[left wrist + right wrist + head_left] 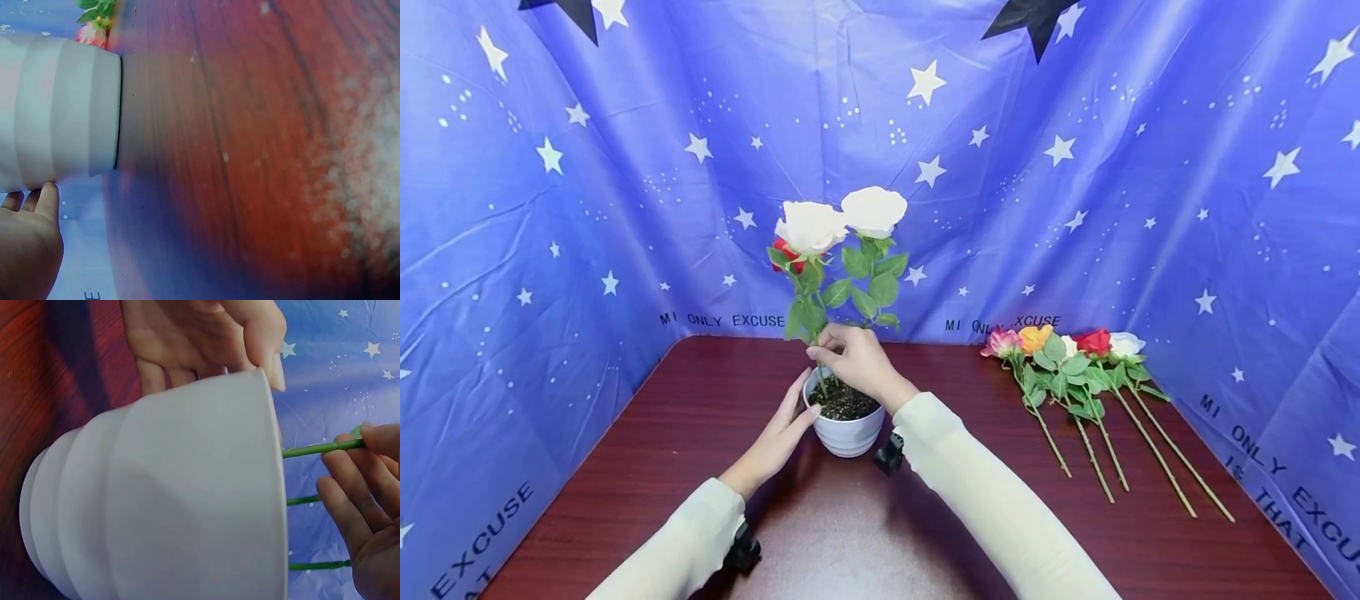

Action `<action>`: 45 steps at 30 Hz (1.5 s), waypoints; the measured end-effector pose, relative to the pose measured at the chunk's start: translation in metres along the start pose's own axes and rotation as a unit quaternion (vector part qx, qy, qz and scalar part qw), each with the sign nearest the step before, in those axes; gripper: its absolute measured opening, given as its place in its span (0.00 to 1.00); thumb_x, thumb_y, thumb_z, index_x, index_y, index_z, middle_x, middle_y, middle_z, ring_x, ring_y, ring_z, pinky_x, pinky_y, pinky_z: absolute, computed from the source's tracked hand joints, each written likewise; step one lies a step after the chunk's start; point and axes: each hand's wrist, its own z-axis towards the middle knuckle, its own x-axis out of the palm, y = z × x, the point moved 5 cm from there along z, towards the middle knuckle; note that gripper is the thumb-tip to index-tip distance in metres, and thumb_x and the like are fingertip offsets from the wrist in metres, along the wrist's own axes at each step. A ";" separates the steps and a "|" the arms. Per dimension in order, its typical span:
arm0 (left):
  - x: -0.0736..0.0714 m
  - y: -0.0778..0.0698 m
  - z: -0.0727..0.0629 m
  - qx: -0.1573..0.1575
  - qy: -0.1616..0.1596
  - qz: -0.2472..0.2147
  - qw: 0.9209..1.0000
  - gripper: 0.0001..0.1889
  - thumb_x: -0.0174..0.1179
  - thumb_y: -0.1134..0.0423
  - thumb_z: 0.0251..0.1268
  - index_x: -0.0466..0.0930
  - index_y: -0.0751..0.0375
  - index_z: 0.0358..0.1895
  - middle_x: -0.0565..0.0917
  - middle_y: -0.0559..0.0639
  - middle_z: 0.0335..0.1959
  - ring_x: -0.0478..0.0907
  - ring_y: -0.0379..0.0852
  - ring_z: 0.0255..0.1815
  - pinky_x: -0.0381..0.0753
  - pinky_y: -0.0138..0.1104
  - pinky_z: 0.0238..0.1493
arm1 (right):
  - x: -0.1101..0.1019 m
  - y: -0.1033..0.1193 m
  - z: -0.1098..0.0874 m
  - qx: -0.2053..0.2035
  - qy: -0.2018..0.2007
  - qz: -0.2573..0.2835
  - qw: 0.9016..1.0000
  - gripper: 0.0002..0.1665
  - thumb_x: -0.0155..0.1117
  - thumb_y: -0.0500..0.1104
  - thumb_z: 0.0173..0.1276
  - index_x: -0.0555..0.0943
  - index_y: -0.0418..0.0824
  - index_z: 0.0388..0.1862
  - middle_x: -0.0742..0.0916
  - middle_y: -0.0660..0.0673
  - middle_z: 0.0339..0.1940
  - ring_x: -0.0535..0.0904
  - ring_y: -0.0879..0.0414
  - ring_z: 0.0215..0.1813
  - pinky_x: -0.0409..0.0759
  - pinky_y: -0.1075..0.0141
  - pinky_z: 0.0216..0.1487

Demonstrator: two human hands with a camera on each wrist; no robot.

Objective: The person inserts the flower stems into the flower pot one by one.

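A white ribbed flowerpot [848,437] filled with dark soil [850,405] stands on the table. My left hand [781,427] holds its left side, thumb at the rim and fingers along the wall. Above the soil, my right hand [859,360] pinches a green rose stem [315,449] between thumb and fingers. Two white roses rise from the pot, one on the left [811,227] and one on the right [874,212]. Behind the left bloom a red rose [784,257] is partly hidden. Two more stems show beyond the rim in the right wrist view.
Several loose roses lie on the right of the dark red table [700,392], with pink [1002,342], orange [1035,337], red [1093,342] and white [1126,344] blooms. A blue star-patterned cloth [820,108] encloses the back and sides.
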 end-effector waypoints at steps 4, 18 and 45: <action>0.000 0.000 0.001 -0.001 0.002 -0.004 1.000 0.36 0.49 0.61 0.80 0.40 0.59 0.82 0.46 0.58 0.81 0.43 0.54 0.80 0.50 0.50 0.74 | 0.003 0.002 0.000 -0.002 0.012 -0.007 1.000 0.05 0.67 0.45 0.71 0.85 0.45 0.35 0.90 0.52 0.33 0.86 0.62 0.40 0.80 0.66 0.46; 0.000 0.000 0.000 0.000 0.000 -0.003 1.000 0.36 0.48 0.61 0.81 0.40 0.59 0.82 0.46 0.59 0.81 0.43 0.55 0.80 0.50 0.52 0.75 | 0.001 -0.005 -0.002 -0.004 -0.029 -0.027 0.999 0.10 0.71 0.46 0.68 0.80 0.47 0.29 0.88 0.54 0.29 0.84 0.63 0.34 0.79 0.68 0.38; -0.001 0.000 0.000 0.007 0.001 0.003 1.000 0.35 0.48 0.61 0.81 0.41 0.60 0.81 0.46 0.59 0.81 0.42 0.55 0.80 0.49 0.52 0.75 | 0.005 -0.005 -0.004 0.024 -0.026 -0.005 0.999 0.12 0.71 0.50 0.68 0.89 0.44 0.43 0.91 0.52 0.36 0.86 0.64 0.39 0.82 0.69 0.44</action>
